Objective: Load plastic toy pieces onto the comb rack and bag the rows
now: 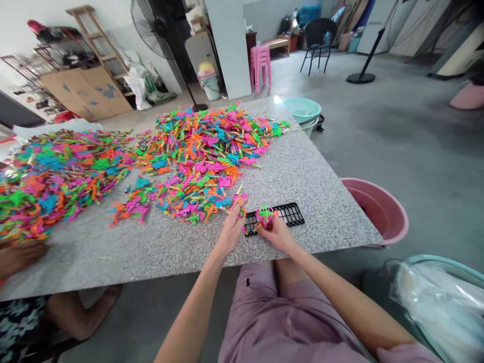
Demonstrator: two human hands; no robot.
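- The left hand point(232, 228) is being at 9 o'clock of the black grid point(294, 215), and its fingers are bending nearly closed around a pink piece point(244, 196) of plastic.
- The right hand point(280, 234) is keeping its fingers in a narrow pinch on a green and pink piece point(265, 214), which is sitting over the middle of the grid; whether it is touching the grid, I cannot tell.
- The grid is lying flat on the speckled desk point(302, 171), near the edge on the person's side.
- Toward 11 o'clock from the grid, a big pile point(212, 136) of pink, green, orange and blue pieces is covering the desk.
- Between 9 and 10 o'clock, a second heap point(64, 166) is spreading, and a co-worker's hand point(24, 257) is resting below it.
- At 3 o'clock, a pink tub point(393, 212) is standing beside the desk.
- At 4 o'clock, a clear plastic bag point(434, 292) is lying in a greenish tub point(449, 263).
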